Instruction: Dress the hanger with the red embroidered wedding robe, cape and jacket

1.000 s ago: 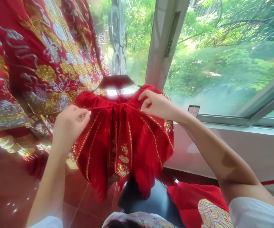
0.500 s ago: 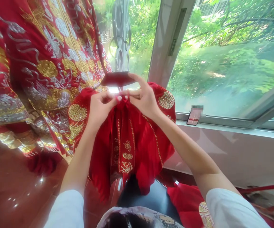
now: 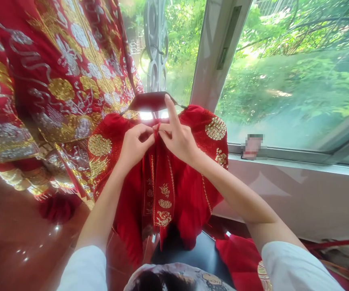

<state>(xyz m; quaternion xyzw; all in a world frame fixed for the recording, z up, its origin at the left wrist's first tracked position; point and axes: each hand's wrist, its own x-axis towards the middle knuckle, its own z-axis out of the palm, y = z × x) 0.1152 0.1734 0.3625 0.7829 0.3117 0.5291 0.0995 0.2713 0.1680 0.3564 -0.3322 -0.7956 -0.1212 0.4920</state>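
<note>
A red velvet garment [image 3: 189, 190] with gold embroidery hangs from a dark hanger [image 3: 150, 102] in front of the window. My left hand [image 3: 135, 146] and my right hand [image 3: 177, 137] meet at the middle of its top edge. Both pinch a thin red tie [image 3: 157, 126] there, fingertips touching. My right index finger points up toward the hanger. A gold-trimmed centre panel [image 3: 163, 194] drops straight down below my hands.
A large red robe [image 3: 50, 72] with gold and silver embroidery hangs at the left. A window frame post [image 3: 213, 52] and sill [image 3: 298, 163] run behind, with a phone [image 3: 252, 145] on the sill. A black seat [image 3: 198, 252] and more red cloth [image 3: 241, 254] lie below.
My hands were apart a second ago, stretching the tie sideways. They have come together at the centre of the garment's top edge and now pinch the tie there.
</note>
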